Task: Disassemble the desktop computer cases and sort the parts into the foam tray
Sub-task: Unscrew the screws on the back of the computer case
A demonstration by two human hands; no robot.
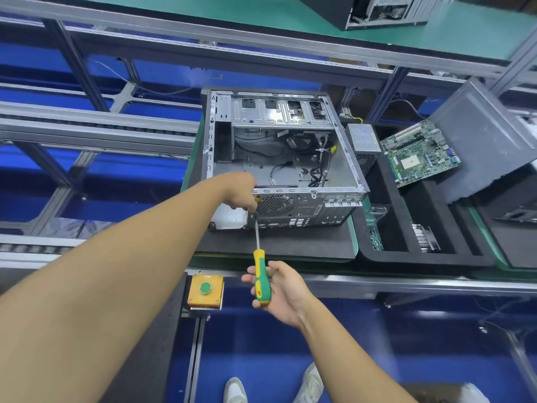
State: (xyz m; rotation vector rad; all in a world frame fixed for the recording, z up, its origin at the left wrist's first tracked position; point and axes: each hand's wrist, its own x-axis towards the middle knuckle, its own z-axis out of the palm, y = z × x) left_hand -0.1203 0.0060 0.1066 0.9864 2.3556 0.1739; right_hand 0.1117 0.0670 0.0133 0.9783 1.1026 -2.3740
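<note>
1. Desktop computer case (343, 167) lies on its side on a dark foam pad (276, 242) at the middle of the surface. Its side is off and the cavity faces up, so the inside is within reach; loose cables remain in it.
2. At its near rear panel, beside the fan grille, the left hand (241, 193) curls its fingers round the tip end of the screwdriver (261, 280), probably to steady the bit on a screw.
3. The right hand (283, 289) grasps the green-and-yellow handle loosely, thumb and fingers wrapped round it, a grip suited to twirling.
4. Right of the case sits the foam tray (386, 254), close enough for short transfers. It already carries a motherboard (421, 152), a power supply (363, 141) and a finned heatsink (427, 238).
5. A grey side panel (479, 141) leans at the far right, out of the way.
</note>
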